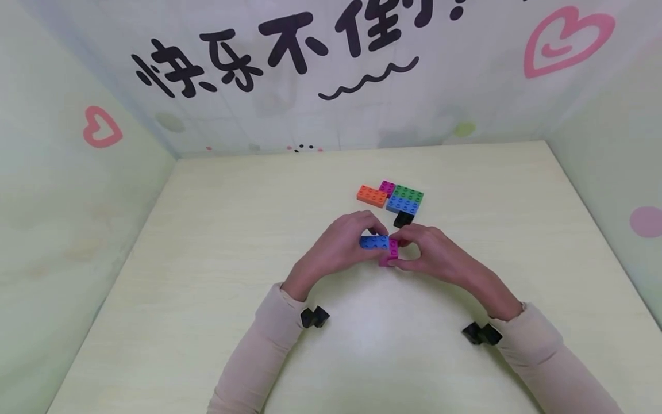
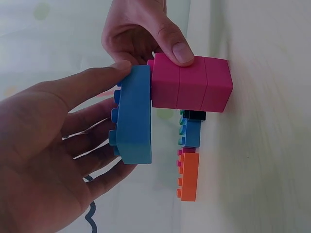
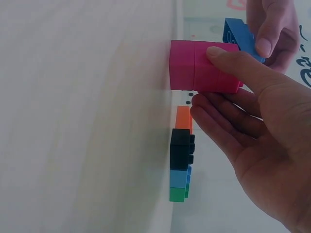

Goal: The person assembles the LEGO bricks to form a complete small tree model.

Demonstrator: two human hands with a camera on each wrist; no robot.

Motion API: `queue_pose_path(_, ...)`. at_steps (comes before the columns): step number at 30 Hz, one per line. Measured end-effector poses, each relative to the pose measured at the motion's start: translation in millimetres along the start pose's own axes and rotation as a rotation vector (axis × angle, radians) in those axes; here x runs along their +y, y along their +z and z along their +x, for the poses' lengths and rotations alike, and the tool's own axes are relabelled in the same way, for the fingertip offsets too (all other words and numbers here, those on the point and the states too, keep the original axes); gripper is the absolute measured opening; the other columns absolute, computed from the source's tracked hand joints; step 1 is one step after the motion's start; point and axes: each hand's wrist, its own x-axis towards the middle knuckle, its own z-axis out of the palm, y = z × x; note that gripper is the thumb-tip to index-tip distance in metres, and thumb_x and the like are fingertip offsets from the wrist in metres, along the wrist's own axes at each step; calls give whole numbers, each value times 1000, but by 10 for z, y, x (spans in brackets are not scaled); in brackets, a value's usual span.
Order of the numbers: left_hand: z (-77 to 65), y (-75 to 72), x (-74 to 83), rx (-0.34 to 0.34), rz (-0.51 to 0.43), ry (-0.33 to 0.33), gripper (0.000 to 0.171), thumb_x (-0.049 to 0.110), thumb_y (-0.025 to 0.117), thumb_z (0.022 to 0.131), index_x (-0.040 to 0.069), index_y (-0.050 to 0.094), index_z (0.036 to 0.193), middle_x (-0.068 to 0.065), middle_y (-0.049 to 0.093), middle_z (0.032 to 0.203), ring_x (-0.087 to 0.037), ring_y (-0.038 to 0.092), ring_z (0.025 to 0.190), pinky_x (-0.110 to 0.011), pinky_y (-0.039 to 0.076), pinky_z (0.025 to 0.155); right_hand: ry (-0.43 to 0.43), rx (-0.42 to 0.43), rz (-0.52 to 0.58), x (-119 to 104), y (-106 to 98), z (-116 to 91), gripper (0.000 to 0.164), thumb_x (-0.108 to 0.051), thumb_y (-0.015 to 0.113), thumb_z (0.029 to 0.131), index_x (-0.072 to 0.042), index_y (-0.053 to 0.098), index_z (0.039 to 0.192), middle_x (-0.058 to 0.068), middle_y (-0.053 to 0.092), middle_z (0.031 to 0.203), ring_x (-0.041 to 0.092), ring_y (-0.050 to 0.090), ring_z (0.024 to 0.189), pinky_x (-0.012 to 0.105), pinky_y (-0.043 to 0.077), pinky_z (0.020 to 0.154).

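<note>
My left hand (image 1: 338, 246) pinches a blue toy building brick (image 1: 374, 242) between thumb and fingers, its studs facing up. Beside it, my right hand (image 1: 442, 256) grips a pink stack of bricks (image 2: 192, 83), thumb on one side and fingers on the other. Three pink layers stand upright on the table in the wrist views. One end of the blue brick lies over the top of the stack, and the rest overhangs to the left. Seen from the right wrist, the blue brick (image 3: 238, 36) looks tilted, with part of its hollow underside showing. Whether it is fastened cannot be told.
Behind the hands lie an orange brick (image 1: 371, 196), a small magenta brick (image 1: 387, 187), a green brick (image 1: 410, 193), another blue brick (image 1: 402, 205) and a black brick (image 1: 404, 219), close together on the pale table (image 1: 233, 230). Printed walls border the back and sides.
</note>
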Motion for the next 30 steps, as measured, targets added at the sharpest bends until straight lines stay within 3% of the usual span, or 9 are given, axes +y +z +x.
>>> queue_pose_path(7, -25, -28, 69, 5, 99, 1, 33, 32, 79, 85, 14, 71, 112, 6, 65, 105, -9, 56, 95, -23, 45, 83, -6, -11, -13, -41, -18, 39, 38, -17, 87, 75, -10, 69, 108, -2, 68, 98, 18, 65, 91, 35, 55, 77)
queue_pose_path(13, -47, -31, 120, 54, 198, 6, 29, 31, 80, 83, 13, 72, 105, 5, 63, 97, -9, 56, 84, -25, 44, 76, -10, -17, -10, -58, -24, 64, 49, -16, 87, 75, -6, 68, 119, -1, 68, 102, 18, 65, 92, 36, 55, 78)
queue_pose_path(21, -69, -29, 116, 49, 223, -21, 29, 33, 80, 83, 14, 70, 103, 8, 62, 95, -9, 54, 85, -27, 41, 77, -20, -50, 13, -47, -19, 103, 46, -18, 86, 77, -8, 68, 118, -3, 67, 104, 19, 65, 95, 37, 55, 80)
queue_pose_path(26, -56, -23, 118, 16, 188, -57, 32, 32, 81, 82, 15, 69, 106, 7, 63, 95, -8, 55, 84, -27, 43, 80, 40, -133, 56, 6, -249, 93, 45, -20, 83, 80, -11, 66, 120, 0, 66, 113, 23, 62, 104, 44, 52, 86)
queue_pose_path(30, -19, 26, 126, -21, 174, -79, 34, 31, 81, 83, 16, 68, 110, 7, 64, 99, -7, 55, 87, -25, 44, 79, 138, -23, 20, 136, -504, 133, 36, -17, 78, 86, -8, 66, 118, 4, 66, 112, 25, 60, 102, 49, 50, 87)
